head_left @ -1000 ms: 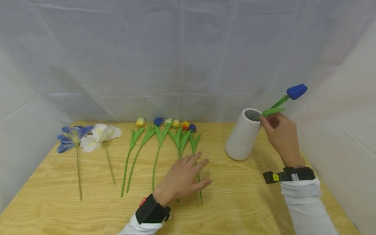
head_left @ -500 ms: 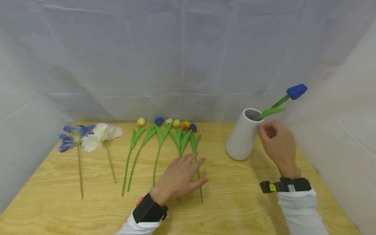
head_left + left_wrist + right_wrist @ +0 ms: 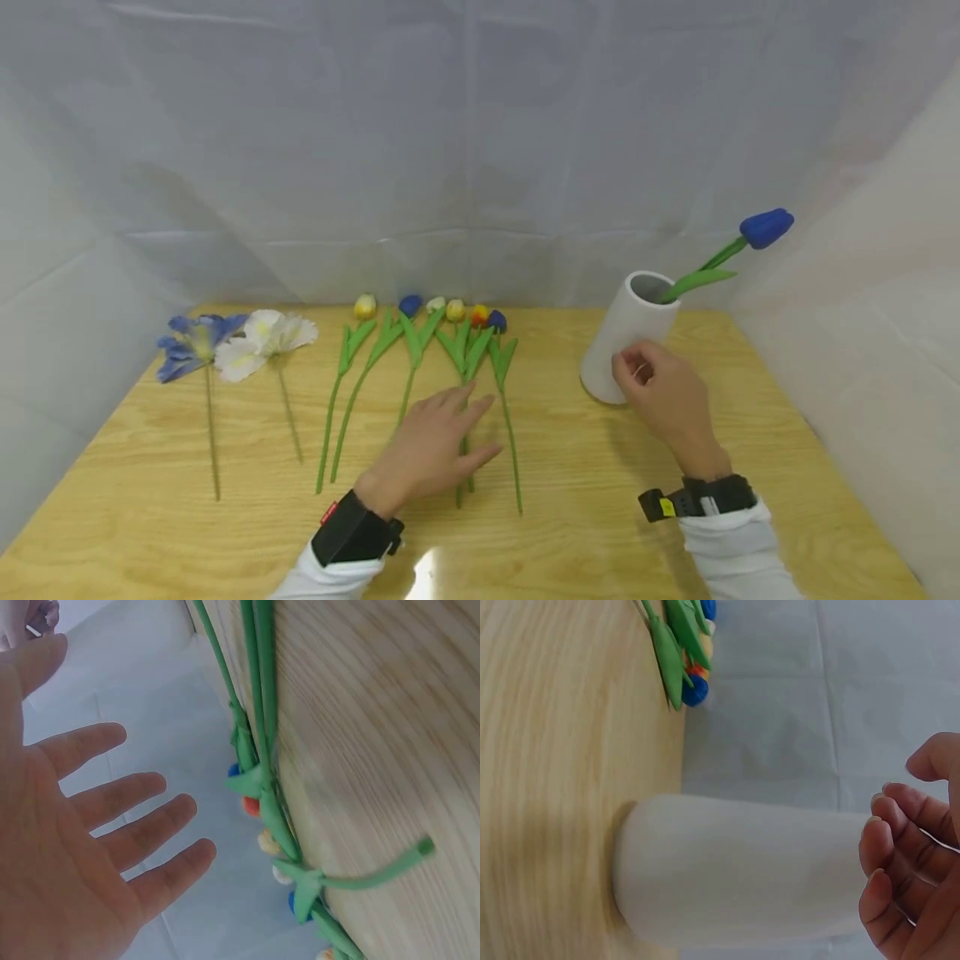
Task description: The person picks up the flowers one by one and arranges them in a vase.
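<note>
A blue tulip (image 3: pixel 766 228) stands in the white vase (image 3: pixel 617 343), leaning right over its rim. In front of the vase is my right hand (image 3: pixel 670 404), holding nothing, its fingers loosely curled. The right wrist view shows a gap between thumb and fingers, with the vase (image 3: pixel 735 870) beyond them. My left hand (image 3: pixel 427 446) hovers over the stems of the tulips lying on the table, fingers spread and grasping nothing. Among those tulips are a yellow-white one (image 3: pixel 365 306), a blue one (image 3: pixel 410 305), a red-orange one (image 3: pixel 480 315) and another blue one (image 3: pixel 497 321).
On the left of the wooden table (image 3: pixel 150 517) lie a blue-violet flower (image 3: pixel 198 342) and a white flower (image 3: pixel 262 337) with thin stems. A pale cloth backdrop (image 3: pixel 450 125) rises behind the table's far edge and along both sides.
My right hand has let go of the blue tulip and moved down and left, away from the vase's mouth. My left hand has drifted slightly left.
</note>
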`<move>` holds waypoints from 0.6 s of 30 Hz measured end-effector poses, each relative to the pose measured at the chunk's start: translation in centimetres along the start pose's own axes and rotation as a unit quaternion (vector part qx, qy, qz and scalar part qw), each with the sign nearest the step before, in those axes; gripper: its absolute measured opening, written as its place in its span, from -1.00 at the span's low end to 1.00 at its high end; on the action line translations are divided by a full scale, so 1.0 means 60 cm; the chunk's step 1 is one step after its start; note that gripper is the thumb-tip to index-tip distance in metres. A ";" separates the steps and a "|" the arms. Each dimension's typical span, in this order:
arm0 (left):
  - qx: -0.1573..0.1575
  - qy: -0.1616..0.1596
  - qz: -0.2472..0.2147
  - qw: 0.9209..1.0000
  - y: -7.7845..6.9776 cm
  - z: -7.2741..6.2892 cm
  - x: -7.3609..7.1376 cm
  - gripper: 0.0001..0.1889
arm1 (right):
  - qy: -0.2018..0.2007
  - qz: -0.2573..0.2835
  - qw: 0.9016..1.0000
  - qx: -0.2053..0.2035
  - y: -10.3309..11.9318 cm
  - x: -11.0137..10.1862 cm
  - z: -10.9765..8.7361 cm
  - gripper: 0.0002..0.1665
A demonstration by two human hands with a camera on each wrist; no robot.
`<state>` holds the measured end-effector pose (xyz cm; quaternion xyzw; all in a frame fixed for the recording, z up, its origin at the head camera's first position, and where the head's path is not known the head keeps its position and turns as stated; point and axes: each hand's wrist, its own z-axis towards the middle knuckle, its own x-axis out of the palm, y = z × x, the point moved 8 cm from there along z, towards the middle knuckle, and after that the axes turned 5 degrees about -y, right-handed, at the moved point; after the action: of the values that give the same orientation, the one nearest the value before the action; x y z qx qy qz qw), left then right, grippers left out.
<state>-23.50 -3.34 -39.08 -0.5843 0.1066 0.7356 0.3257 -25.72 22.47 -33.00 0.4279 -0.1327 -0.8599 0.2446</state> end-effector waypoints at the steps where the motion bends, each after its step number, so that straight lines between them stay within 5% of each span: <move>1: -0.003 0.002 0.004 1.000 0.003 -0.002 -0.002 -0.30 | 0.008 0.002 1.000 0.000 0.003 0.008 -0.002 -0.82; 18: -0.045 -0.004 0.015 0.999 0.063 -0.039 -0.018 -0.31 | 0.108 0.009 0.994 -0.008 0.028 0.122 -0.041 -0.84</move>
<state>-23.86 -7.87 -39.64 -0.5937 0.0811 0.7467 0.2887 -27.01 17.06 -38.64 0.5151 -0.1022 -0.8076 0.2684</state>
